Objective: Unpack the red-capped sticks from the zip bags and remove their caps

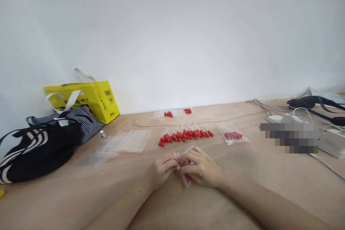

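Observation:
Both my hands meet at the table's near middle on a small clear plastic bag (185, 172) with red-tipped sticks inside. My left hand (161, 169) pinches the bag's left side. My right hand (202, 167) curls its fingers round the right side. Just beyond my hands lies a row of several loose red-tipped sticks (185, 134). A filled, sealed bag of sticks (232, 134) rests to the right of that row.
Empty clear bags (126, 142) lie left of centre, with a tiny vial (102, 134) beside them. A yellow bag (88, 99) and a striped black bag (45, 140) stand at the left. Two more packets of sticks (175, 113) lie near the wall. Power strips and cables (309, 129) crowd the right.

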The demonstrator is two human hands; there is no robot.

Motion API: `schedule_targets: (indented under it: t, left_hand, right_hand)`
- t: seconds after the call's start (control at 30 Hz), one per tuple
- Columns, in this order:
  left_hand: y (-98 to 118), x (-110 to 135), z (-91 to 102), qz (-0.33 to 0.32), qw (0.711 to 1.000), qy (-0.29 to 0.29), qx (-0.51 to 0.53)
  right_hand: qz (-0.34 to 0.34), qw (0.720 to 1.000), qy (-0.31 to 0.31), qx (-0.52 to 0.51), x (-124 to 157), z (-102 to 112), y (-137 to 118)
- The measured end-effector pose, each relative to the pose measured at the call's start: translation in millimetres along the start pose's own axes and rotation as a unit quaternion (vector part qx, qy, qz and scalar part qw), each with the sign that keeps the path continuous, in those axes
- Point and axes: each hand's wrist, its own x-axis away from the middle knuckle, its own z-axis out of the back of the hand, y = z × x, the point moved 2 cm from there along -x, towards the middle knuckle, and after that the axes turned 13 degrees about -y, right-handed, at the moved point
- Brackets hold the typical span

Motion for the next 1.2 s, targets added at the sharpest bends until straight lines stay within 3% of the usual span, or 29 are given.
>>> schedule_targets:
  t: [0.13, 0.27, 0.4, 0.57, 0.77, 0.87, 1.03, 1.2]
  left_hand:
    - [-3, 0, 1.0, 0.010, 1.000, -0.008, 0.014]
    - [-2, -2, 3.5, -0.032, 0.998, 0.000, -0.045]
    - [4, -5, 8.0, -0.079, 0.987, 0.031, -0.139]
    - [6, -7, 7.6, -0.115, 0.977, -0.005, -0.182]
    - [-7, -1, -3.8, -0.061, 0.991, -0.082, -0.084]
    - [-10, 3, -7.0, -0.048, 0.994, -0.089, -0.046]
    - [-18, 7, -4.6, -0.045, 0.996, -0.072, -0.041]
    - [-21, 6, 7.2, -0.026, 0.997, -0.054, -0.048]
  right_hand:
    - [0.015, 0.998, 0.047, 0.049, -3, -4, -1]
    - [0.012, 0.994, 0.089, 0.059, -5, -6, 0]
    - [0.031, 0.990, 0.095, 0.097, -5, -11, 0]
    - [0.077, 0.984, 0.086, 0.134, -5, -11, 0]
    - [0.080, 0.979, 0.106, 0.156, -5, -12, 0]
    - [0.080, 0.977, 0.123, 0.156, -3, -14, -1]
    - [0.034, 0.981, 0.152, 0.112, 2, -6, 7]
    - [-0.052, 0.996, 0.073, -0.003, 7, 3, 20]
